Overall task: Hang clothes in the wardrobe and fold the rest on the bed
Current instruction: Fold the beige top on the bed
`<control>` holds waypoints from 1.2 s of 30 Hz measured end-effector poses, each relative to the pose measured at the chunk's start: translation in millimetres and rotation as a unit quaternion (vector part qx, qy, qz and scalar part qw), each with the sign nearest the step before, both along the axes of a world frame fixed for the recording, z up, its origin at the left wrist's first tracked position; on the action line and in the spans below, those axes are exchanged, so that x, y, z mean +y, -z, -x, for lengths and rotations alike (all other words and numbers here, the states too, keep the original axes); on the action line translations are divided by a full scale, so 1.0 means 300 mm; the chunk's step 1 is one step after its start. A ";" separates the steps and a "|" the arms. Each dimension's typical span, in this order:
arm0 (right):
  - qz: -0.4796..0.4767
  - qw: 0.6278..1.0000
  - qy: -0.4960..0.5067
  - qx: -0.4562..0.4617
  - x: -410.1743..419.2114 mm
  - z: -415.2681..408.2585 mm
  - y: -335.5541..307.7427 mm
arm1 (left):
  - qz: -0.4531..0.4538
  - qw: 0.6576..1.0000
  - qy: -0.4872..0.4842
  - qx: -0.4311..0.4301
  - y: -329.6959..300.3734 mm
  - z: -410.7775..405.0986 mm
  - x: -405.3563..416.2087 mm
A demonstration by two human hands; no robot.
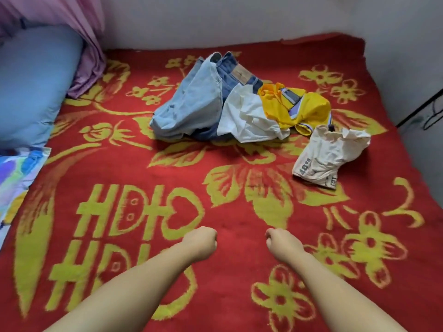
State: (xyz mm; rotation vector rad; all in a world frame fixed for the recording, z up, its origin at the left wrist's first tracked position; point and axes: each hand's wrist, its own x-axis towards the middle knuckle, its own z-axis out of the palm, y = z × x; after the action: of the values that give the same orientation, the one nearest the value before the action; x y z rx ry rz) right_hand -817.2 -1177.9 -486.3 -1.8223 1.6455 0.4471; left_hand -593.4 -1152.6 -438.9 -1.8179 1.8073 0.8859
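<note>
A heap of clothes lies at the far middle of the bed: light blue jeans (189, 106), a crumpled white shirt (247, 118) and a yellow garment (299, 109) touching one another. A cream printed garment (328, 156) lies apart, to the right of the heap. My left hand (201, 243) and my right hand (282, 243) are both curled into fists over the near part of the red blanket (134, 168), holding nothing, well short of the clothes. No wardrobe is in view.
A blue pillow (33, 87) and a pink curtain (72, 32) are at the far left. A colourful patterned cloth (16, 178) lies at the left edge. White walls close the back and right. Dark wires (429, 111) hang at the far right.
</note>
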 end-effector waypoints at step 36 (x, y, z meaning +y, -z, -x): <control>0.283 0.958 0.036 0.011 -0.047 0.196 0.535 | 0.258 0.938 0.142 0.182 0.545 0.689 -0.744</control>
State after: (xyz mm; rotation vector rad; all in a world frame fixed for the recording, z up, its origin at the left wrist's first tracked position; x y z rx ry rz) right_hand -875.9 -1191.9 -646.8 -2.1443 1.9893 -0.0527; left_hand -800.0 -1375.8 -602.4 -1.6733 2.6640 0.7130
